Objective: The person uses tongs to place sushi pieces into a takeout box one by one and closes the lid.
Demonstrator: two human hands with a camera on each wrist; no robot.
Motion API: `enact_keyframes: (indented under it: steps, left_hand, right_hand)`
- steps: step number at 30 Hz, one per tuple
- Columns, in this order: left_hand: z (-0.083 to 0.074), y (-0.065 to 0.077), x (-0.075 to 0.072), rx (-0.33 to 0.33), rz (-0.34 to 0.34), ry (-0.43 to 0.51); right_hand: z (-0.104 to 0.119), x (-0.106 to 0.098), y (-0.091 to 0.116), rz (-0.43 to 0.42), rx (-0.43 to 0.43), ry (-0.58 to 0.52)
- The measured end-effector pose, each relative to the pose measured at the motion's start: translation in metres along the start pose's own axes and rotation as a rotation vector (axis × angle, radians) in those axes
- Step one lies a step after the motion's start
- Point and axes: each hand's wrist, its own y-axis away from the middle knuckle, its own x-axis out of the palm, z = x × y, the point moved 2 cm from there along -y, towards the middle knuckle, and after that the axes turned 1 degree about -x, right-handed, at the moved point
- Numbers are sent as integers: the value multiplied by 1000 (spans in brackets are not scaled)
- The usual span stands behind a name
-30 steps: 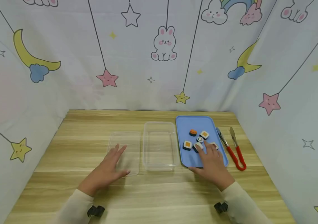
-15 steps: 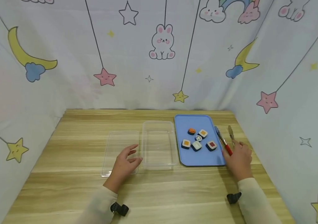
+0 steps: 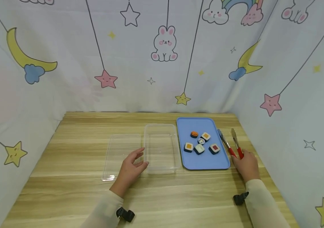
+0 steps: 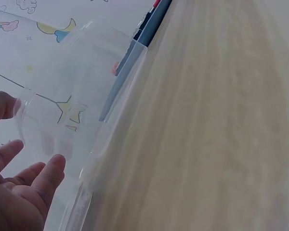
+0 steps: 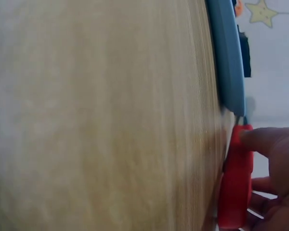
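Red-handled metal tongs (image 3: 238, 148) lie spread on the table to the right of the blue tray (image 3: 221, 163). My right hand (image 3: 246, 165) grips them by the handles; in the right wrist view the thumb (image 5: 260, 139) lies against the red handle (image 5: 235, 192) and the other fingers curl at its far side. A clear plastic container (image 3: 162, 170) stands left of the tray. By its left wall is my left hand (image 3: 130, 169), its fingers loosely bent and holding nothing; whether a fingertip touches the wall, I cannot tell.
Several sushi pieces, among them one with a red centre (image 3: 214, 148) and an orange-topped one (image 3: 194, 134), sit on the tray. A clear lid (image 3: 116, 158) lies left of the container, partly behind the left hand. A patterned curtain (image 3: 139, 95) encloses the table.
My right hand has moved from above the tray rightward onto the tongs and taken hold of their handles. My left hand has moved right, from over the lid to the container's side.
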Motion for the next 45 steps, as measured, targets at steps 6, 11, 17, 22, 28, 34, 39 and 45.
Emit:
enact_keyframes:
  steps: [6,11,17,22,28,34,39,45]
  left_hand:
    - [4,1,0,22,10,1]
    - [5,2,0,20,32,27]
    - [4,2,0,-11,47,40]
    - [4,2,0,-25,42,49]
    - [3,2,0,-24,33,48]
    - [5,1,-1,-22,35,39]
    - [6,1,-1,-18,42,46]
    - [5,1,-1,-15,43,49]
  right_hand:
    - [1,0,-2,-2,8,-30]
    - [0,0,-5,3,28,-60]
    - [-9,-1,-8,-19,105,-154]
    - [-8,-6,-11,-9,131,-208]
    - [17,-13,-11,9,-32,-223]
    - [46,-15,-11,75,-235,-152]
    - [62,-15,-12,115,-333,-65]
    - [73,-16,-15,127,-349,-43]
